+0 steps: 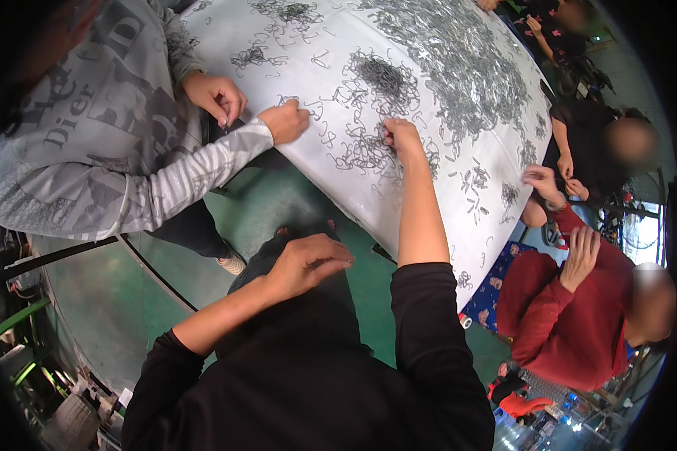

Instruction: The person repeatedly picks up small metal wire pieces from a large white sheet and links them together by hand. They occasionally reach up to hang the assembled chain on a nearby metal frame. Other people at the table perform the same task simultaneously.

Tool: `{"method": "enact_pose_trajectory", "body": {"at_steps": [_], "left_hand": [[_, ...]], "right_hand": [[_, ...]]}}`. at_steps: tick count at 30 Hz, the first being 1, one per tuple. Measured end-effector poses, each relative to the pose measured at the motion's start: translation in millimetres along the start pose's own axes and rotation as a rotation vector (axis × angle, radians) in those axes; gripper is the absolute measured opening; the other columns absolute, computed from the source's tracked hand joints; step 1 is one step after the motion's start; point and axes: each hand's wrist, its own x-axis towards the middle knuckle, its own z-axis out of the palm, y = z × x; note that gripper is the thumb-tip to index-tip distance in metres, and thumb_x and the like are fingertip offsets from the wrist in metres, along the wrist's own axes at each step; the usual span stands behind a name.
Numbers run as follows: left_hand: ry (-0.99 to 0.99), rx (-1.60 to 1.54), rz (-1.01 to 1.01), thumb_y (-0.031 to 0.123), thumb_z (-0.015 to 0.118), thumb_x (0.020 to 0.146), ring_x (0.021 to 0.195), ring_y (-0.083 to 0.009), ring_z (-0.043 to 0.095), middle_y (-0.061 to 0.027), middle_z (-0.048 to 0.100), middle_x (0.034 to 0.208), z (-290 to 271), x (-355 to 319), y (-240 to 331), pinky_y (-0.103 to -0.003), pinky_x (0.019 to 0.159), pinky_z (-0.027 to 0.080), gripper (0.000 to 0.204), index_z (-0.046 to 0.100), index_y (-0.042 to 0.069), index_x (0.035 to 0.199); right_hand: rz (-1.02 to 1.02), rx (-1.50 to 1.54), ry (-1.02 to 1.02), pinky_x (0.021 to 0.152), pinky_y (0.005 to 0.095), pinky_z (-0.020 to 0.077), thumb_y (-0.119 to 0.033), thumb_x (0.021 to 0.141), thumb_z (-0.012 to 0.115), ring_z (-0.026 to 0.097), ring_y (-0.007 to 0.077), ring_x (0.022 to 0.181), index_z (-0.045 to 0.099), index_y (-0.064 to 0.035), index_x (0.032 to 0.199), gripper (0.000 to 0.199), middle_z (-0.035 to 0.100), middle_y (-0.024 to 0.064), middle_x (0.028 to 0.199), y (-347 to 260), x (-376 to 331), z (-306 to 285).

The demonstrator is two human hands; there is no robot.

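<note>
"On the white tabletop (374, 197), where are the dark wire hooks (382, 75)?"
"Around the right hand (405, 139), fingertips nearly pinched; left hand (308, 263) half-curled above the lap (305, 316) — any hold, I can't tell."
"Handling?"
"Likely light, stiff, tangling — pinch one shank."

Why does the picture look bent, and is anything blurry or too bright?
In the head view, the fisheye bends the white table and the rim goes black; heads at the right are blurred; a patch near them glares; the dark hooks by the right hand look clearer.
</note>
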Motion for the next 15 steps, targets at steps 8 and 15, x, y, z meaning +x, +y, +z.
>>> {"method": "enact_pose_trajectory", "body": {"at_steps": [8, 15], "left_hand": [[0.021, -0.023, -0.077, 0.002, 0.070, 0.083, 0.078, -0.0206, 0.065, -0.0090, 0.070, 0.095, 11.9, -10.3, -7.2, -0.031, 0.069, 0.053, 0.015, 0.069, 0.002, 0.098], [0.024, -0.002, -0.113, 0.000, 0.069, 0.083, 0.079, -0.0155, 0.066, -0.0081, 0.070, 0.093, 13.9, -7.2, -5.7, -0.027, 0.062, 0.050, 0.023, 0.069, 0.005, 0.105]], "right_hand": [[-0.026, 0.428, 0.165, 0.060, 0.0242, 0.0465, -0.005, 0.091, 0.063, 0.057, 0.0146, 0.070, 0.056, 0.0006, 0.100, 0.013, 0.061, 0.0070, 0.083, 7.7, -144.2, -15.8], [-0.202, 0.479, 0.182, 0.066, 0.0284, 0.0551, 0.003, 0.086, 0.065, 0.066, 0.0179, 0.076, 0.048, -0.0003, 0.106, 0.026, 0.062, 0.0107, 0.091, -26.1, -321.9, 27.9]]}}
